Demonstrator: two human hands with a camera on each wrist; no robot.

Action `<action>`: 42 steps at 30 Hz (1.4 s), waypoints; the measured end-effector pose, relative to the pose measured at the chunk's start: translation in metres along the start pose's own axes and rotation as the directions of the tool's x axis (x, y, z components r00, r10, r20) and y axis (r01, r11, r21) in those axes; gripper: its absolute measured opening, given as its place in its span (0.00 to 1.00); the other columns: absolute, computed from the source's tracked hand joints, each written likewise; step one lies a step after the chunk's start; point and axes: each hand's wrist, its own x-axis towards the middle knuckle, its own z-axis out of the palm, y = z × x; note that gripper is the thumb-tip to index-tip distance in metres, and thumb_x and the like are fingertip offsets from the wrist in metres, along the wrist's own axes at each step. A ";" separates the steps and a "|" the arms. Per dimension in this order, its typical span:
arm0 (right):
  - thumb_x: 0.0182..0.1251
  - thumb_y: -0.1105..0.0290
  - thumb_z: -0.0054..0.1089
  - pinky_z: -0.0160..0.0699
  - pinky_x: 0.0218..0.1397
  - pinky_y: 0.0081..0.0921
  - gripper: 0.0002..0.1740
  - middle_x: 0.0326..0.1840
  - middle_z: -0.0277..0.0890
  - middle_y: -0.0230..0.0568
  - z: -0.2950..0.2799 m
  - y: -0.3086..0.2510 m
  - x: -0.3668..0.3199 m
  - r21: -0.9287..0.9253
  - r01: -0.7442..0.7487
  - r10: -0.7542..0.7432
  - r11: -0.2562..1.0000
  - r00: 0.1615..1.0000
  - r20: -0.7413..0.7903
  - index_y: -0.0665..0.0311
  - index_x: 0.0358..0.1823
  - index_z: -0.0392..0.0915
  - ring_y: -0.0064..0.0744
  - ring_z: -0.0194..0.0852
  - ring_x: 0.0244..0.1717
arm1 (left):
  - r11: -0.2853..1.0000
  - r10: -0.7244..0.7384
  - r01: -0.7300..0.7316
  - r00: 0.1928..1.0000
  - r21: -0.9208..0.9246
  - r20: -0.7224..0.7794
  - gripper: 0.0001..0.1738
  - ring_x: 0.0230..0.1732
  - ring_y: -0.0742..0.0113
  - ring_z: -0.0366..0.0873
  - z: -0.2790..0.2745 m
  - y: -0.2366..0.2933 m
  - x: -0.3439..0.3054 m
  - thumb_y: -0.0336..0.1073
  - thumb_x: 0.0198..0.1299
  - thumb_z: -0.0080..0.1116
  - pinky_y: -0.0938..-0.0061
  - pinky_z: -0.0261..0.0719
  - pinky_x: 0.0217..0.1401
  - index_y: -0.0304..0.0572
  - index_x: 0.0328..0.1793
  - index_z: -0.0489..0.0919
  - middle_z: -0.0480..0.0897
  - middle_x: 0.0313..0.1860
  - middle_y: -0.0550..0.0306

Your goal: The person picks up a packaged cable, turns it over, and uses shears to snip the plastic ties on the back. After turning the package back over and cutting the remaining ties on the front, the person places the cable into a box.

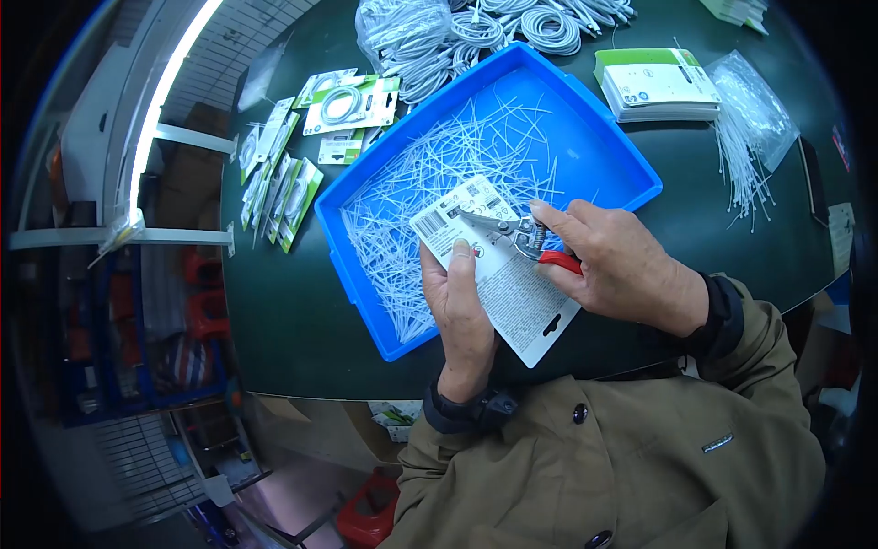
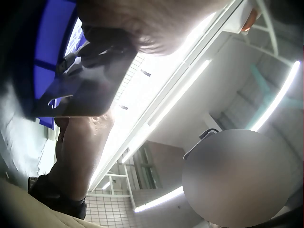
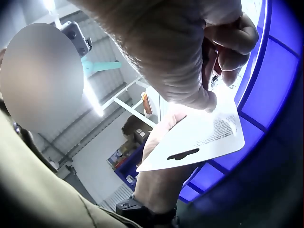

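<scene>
My left hand (image 1: 464,316) holds a white printed packaging card (image 1: 523,302) with a hang slot, its thumb lying on the printed face. My right hand (image 1: 626,265) grips hole-punch pliers (image 1: 529,240) with red handles and a spring, their metal jaws lying over the card near its barcode. Both hands are above the near side of a blue tray (image 1: 585,96) holding many thin white plastic ties (image 1: 412,183). From the right wrist view, the card (image 3: 204,137) shows its slot end, while the right fingers (image 3: 232,38) hide most of the pliers.
Packaged cables (image 1: 283,201) lie left of the tray, and coiled grey cables (image 1: 549,29) are heaped behind it. A stack of cards (image 1: 658,87) stands at the back right, beside a plastic bag (image 1: 754,101) with white ties spilling out.
</scene>
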 end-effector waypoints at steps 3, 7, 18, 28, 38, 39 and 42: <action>0.68 0.62 0.74 0.86 0.42 0.44 0.33 0.42 0.82 0.57 0.001 0.003 0.000 0.032 -0.018 0.018 0.999 1.000 0.008 0.72 0.69 0.76 0.55 0.86 0.39 | 0.999 -0.039 0.039 0.999 -0.008 0.001 0.22 0.54 0.65 0.88 -0.001 0.000 0.001 0.36 0.82 0.45 0.71 0.89 0.53 0.35 0.76 0.68 0.83 0.60 0.45; 0.68 0.62 0.74 0.84 0.43 0.45 0.32 0.41 0.82 0.55 -0.001 0.009 -0.001 0.044 -0.004 0.005 0.999 1.000 -0.005 0.71 0.69 0.77 0.54 0.85 0.39 | 0.993 -0.113 0.114 0.992 -0.009 0.054 0.25 0.59 0.63 0.86 -0.007 0.011 -0.002 0.31 0.79 0.50 0.68 0.87 0.60 0.33 0.78 0.65 0.82 0.63 0.44; 0.60 0.70 0.76 0.74 0.40 0.26 0.36 0.38 0.75 0.39 -0.042 -0.011 0.012 0.456 0.034 0.045 0.889 0.986 -0.162 0.67 0.71 0.76 0.27 0.70 0.32 | 0.929 -0.077 0.130 0.984 -0.347 0.162 0.19 0.45 0.62 0.83 -0.066 0.036 0.007 0.43 0.84 0.51 0.71 0.83 0.49 0.33 0.64 0.76 0.85 0.44 0.53; 0.52 0.66 0.84 0.79 0.37 0.36 0.37 0.39 0.77 0.45 -0.029 -0.065 0.013 0.237 0.329 -0.339 0.914 0.941 0.001 0.65 0.65 0.80 0.43 0.80 0.33 | 0.803 0.001 0.250 0.907 -0.541 0.420 0.26 0.27 0.71 0.67 -0.068 0.045 0.004 0.54 0.89 0.34 0.75 0.73 0.30 0.47 0.44 0.75 0.70 0.23 0.65; 0.55 0.66 0.82 0.78 0.35 0.35 0.35 0.39 0.78 0.46 -0.022 -0.060 0.012 0.285 0.305 -0.322 0.909 0.947 0.014 0.66 0.65 0.80 0.40 0.78 0.30 | 0.816 0.041 0.272 0.852 -0.510 0.521 0.29 0.28 0.71 0.68 -0.071 0.044 0.006 0.55 0.89 0.30 0.74 0.75 0.33 0.47 0.42 0.75 0.70 0.22 0.66; 0.55 0.66 0.82 0.78 0.34 0.35 0.35 0.39 0.78 0.46 -0.021 -0.059 0.013 0.286 0.307 -0.325 0.908 0.946 0.014 0.67 0.65 0.80 0.39 0.79 0.29 | 0.816 0.055 0.268 0.846 -0.513 0.530 0.30 0.28 0.71 0.68 -0.072 0.043 0.007 0.56 0.89 0.30 0.74 0.75 0.33 0.47 0.42 0.75 0.70 0.22 0.66; 0.56 0.66 0.81 0.78 0.34 0.33 0.34 0.39 0.79 0.46 -0.017 -0.056 0.014 0.345 0.294 -0.311 0.891 0.950 -0.005 0.67 0.65 0.80 0.38 0.78 0.28 | 0.825 0.036 0.235 0.886 -0.514 0.463 0.30 0.27 0.71 0.68 -0.068 0.045 0.002 0.56 0.89 0.30 0.74 0.74 0.33 0.46 0.42 0.75 0.70 0.22 0.66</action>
